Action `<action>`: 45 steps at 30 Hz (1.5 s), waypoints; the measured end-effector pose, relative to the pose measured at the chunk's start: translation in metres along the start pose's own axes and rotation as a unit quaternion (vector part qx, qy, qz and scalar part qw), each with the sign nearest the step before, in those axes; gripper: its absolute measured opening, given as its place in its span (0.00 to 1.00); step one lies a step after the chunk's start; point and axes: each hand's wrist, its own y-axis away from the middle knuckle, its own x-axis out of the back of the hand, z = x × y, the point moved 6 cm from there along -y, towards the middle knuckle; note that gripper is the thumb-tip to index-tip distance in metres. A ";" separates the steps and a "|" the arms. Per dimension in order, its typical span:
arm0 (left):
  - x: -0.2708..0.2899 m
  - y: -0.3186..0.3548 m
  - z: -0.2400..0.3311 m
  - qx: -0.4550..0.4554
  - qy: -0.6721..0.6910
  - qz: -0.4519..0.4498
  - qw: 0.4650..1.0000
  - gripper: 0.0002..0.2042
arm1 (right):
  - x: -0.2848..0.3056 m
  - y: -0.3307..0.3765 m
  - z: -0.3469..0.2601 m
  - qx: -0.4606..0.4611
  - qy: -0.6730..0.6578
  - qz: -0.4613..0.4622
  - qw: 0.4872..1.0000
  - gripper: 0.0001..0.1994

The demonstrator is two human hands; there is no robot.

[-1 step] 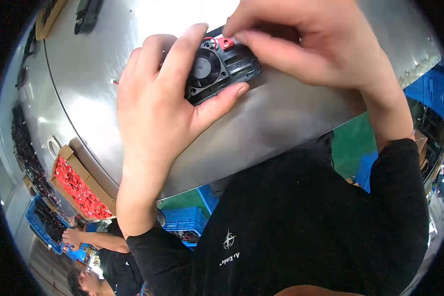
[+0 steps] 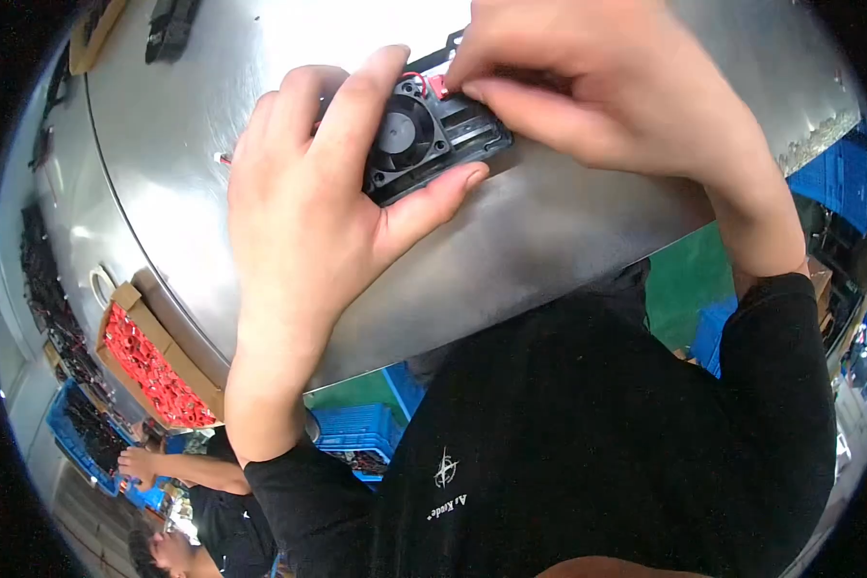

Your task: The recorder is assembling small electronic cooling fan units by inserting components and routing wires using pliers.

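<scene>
A black plastic housing (image 2: 467, 135) with a small cooling fan (image 2: 396, 133) set in it lies on the metal tabletop. My left hand (image 2: 308, 173) wraps over its left side, fingers along the far edge and thumb along the near edge. Beside the fan, a small red plastic part (image 2: 439, 87) sits at the housing's far side, with a thin red wire curving close to it. The thumb and index finger of my right hand (image 2: 588, 82) are pinched at this red part and cover some of it. What lies under the curled right fingers is hidden.
An open cardboard box (image 2: 159, 361) full of red parts stands at the table's left. A black part (image 2: 171, 34) lies at the far left. Blue crates (image 2: 352, 429) stand below the near edge. Another person (image 2: 217, 511) works at the lower left.
My right hand has shifted slightly; its fingertips now cover more of the red part. A bit more of the housing's far edge shows. My left hand keeps its hold.
</scene>
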 end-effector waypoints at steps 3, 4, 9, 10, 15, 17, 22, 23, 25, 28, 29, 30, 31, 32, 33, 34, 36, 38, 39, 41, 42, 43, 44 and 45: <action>-0.001 0.004 -0.004 0.012 -0.002 -0.008 1.000 0.34 | -0.008 0.006 0.016 -0.308 -0.220 -0.121 0.918 0.05; -0.002 0.003 -0.004 0.011 -0.002 -0.009 1.000 0.34 | -0.008 0.006 0.017 -0.320 -0.223 -0.133 0.911 0.05; -0.001 0.005 -0.006 0.019 -0.003 -0.014 1.000 0.34 | -0.012 0.007 0.023 -0.365 -0.248 -0.190 0.877 0.08; -0.001 0.004 -0.004 0.017 0.002 -0.014 1.000 0.34 | -0.010 0.008 0.023 -0.377 -0.249 -0.202 0.869 0.09; -0.003 -0.002 0.000 -0.001 0.016 -0.004 1.000 0.34 | 0.001 0.008 0.035 -0.210 -0.245 -0.187 0.928 0.14; 0.001 0.000 -0.002 0.002 0.012 -0.003 1.000 0.33 | 0.018 0.004 0.034 -0.301 -0.276 -0.259 0.875 0.17; 0.005 0.003 -0.002 -0.024 0.008 0.037 0.999 0.32 | 0.047 0.007 0.048 -0.128 0.050 -0.323 0.936 0.35; 0.004 0.008 -0.005 -0.019 -0.001 0.032 0.999 0.32 | 0.039 0.008 0.050 -0.119 0.171 -0.380 0.901 0.38; 0.001 0.014 -0.009 -0.013 -0.002 0.054 0.998 0.32 | 0.024 0.016 0.051 -0.109 0.198 -0.472 0.852 0.33; 0.003 0.009 -0.002 -0.036 -0.004 0.077 0.996 0.32 | 0.018 0.041 0.048 0.231 0.119 -0.154 0.953 0.24; 0.003 0.014 -0.006 -0.033 -0.008 0.074 0.997 0.31 | 0.010 0.032 0.047 0.140 0.145 -0.260 0.944 0.17; 0.003 0.020 -0.011 -0.024 -0.009 0.078 0.997 0.31 | 0.006 0.029 0.046 0.046 0.171 -0.360 0.916 0.10; 0.002 0.020 -0.011 -0.023 -0.014 0.085 0.996 0.31 | 0.012 0.029 0.049 0.047 0.175 -0.362 0.914 0.10; 0.003 0.020 -0.011 -0.022 -0.018 0.091 0.995 0.32 | 0.016 0.032 0.062 -0.046 0.061 -0.371 0.926 0.13; 0.004 0.019 -0.009 -0.024 -0.017 0.094 0.995 0.32 | 0.016 0.037 0.074 -0.140 -0.054 -0.370 0.917 0.15; 0.004 0.015 -0.006 -0.026 -0.019 0.089 0.996 0.31 | 0.004 0.033 0.083 -0.140 -0.050 -0.370 0.917 0.15; 0.001 0.011 -0.003 -0.023 -0.019 0.084 0.996 0.31 | 0.014 0.003 0.093 -0.003 -0.748 0.108 0.655 0.23; 0.001 0.011 -0.004 -0.030 -0.007 0.085 0.996 0.31 | 0.045 -0.026 0.060 -0.251 -0.437 0.163 0.848 0.24; -0.001 0.009 -0.003 -0.039 -0.004 0.082 0.996 0.31 | 0.035 -0.036 0.057 -0.222 -0.568 0.185 0.770 0.26; 0.002 0.015 -0.007 -0.024 -0.007 0.081 0.996 0.32 | 0.010 -0.058 0.047 -0.195 -0.696 0.207 0.659 0.33; 0.002 0.016 -0.008 -0.027 -0.005 0.077 0.997 0.32 | -0.001 -0.065 0.037 -0.208 -0.701 0.210 0.648 0.36; 0.002 0.017 -0.008 -0.020 -0.007 0.073 0.997 0.32 | -0.009 -0.068 0.030 -0.245 -0.750 0.220 0.573 0.40; 0.002 0.014 -0.008 -0.014 -0.010 0.068 0.998 0.31 | -0.021 -0.064 0.033 -0.287 -0.528 0.141 0.787 0.40; 0.002 0.013 -0.007 -0.015 -0.009 0.066 0.998 0.31 | -0.029 -0.055 0.031 -0.314 -0.547 0.133 0.765 0.40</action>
